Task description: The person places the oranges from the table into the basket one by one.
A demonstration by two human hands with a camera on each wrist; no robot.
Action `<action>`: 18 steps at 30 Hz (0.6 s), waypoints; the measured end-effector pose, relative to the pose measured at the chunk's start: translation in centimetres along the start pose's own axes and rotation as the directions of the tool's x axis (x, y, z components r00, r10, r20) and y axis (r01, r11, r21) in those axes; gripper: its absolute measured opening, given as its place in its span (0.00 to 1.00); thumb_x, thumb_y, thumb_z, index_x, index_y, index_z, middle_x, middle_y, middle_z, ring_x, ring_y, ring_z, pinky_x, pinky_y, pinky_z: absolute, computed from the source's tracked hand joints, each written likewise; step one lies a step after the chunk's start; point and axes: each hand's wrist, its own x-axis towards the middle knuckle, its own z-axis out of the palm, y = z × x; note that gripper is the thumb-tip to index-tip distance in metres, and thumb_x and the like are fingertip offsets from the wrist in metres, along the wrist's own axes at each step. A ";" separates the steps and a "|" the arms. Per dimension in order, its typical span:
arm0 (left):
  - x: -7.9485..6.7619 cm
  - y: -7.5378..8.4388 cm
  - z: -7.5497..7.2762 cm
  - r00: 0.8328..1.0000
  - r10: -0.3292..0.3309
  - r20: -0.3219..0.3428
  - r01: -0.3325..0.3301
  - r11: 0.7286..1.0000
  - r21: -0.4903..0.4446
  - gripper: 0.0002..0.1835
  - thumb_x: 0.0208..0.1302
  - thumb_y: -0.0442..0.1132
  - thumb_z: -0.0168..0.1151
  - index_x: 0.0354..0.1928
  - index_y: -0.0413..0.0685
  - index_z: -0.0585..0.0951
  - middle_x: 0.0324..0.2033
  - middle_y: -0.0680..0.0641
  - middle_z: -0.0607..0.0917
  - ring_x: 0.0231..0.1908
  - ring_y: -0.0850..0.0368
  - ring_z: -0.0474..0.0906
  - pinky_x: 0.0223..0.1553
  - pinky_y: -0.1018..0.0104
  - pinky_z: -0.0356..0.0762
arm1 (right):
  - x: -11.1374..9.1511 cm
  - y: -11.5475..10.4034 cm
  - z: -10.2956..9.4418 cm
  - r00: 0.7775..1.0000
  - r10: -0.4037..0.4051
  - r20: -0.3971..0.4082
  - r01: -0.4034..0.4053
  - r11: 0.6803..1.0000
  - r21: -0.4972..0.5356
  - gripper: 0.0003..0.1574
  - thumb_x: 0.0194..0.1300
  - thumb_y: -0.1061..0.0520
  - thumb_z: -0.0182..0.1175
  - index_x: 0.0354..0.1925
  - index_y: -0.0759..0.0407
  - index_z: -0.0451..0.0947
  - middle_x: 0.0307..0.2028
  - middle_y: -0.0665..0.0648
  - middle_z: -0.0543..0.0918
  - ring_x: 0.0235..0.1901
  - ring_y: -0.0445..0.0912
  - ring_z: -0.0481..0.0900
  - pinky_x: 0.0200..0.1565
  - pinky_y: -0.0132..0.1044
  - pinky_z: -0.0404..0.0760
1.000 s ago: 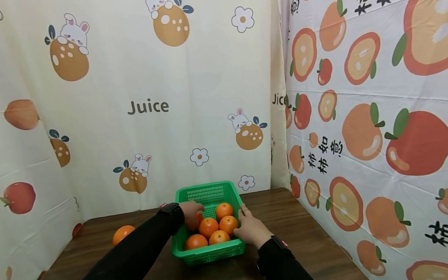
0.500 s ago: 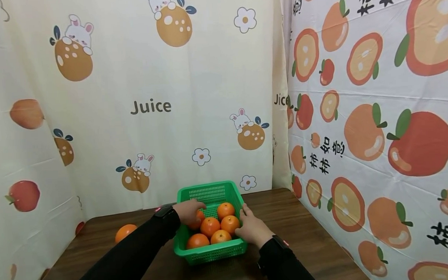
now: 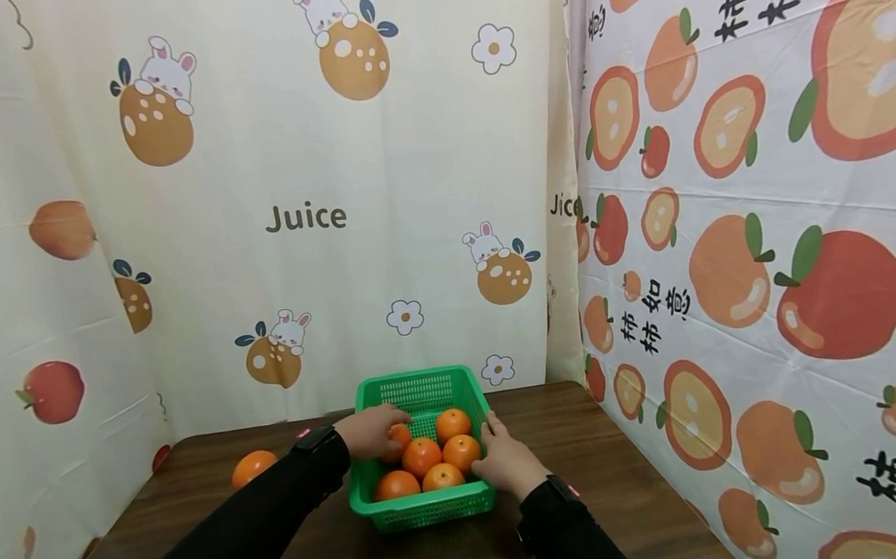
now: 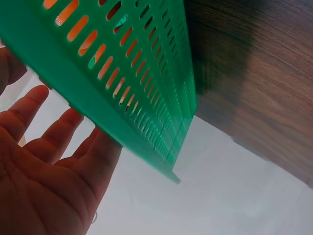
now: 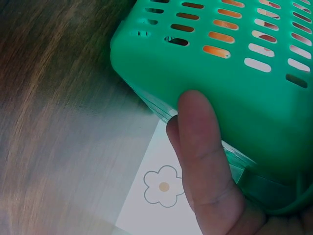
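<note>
A green plastic basket [image 3: 398, 515] with slotted walls holds several oranges [image 3: 422, 457]. My left hand [image 3: 372, 433] reaches over the basket's left rim, above an orange [image 3: 397, 438] partly hidden by it. In the left wrist view its fingers [image 4: 54, 137] are spread and loosely bent beside the rim, with nothing visible between them. At the right side, my right hand [image 3: 510, 460] holds the basket's wall, its thumb over the rim. The right wrist view shows straight fingers [image 5: 200, 142] lying against the outer wall.
Another orange [image 3: 253, 469] lies on the dark wooden table [image 3: 577, 491], left of the basket and beside the left forearm. A cream printed curtain [image 3: 414, 189] hangs behind the table, and a fruit-patterned cloth [image 3: 729, 184] hangs on the right.
My left hand has drawn up and left from inside the basket, uncovering more of the orange beneath it. The right hand stays at the basket's right side.
</note>
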 end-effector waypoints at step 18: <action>-2.5 -2.7 1.0 0.975 0.144 -0.171 -0.140 0.989 0.039 0.16 0.68 0.33 0.68 0.56 0.44 0.89 0.55 0.46 0.88 0.56 0.46 0.82 0.58 0.45 0.83 | -0.1 -0.3 -0.1 1.000 -0.002 0.009 0.001 1.000 0.004 0.47 0.74 0.51 0.64 0.81 0.65 0.60 0.87 0.60 0.47 0.73 0.64 0.71 0.70 0.66 0.72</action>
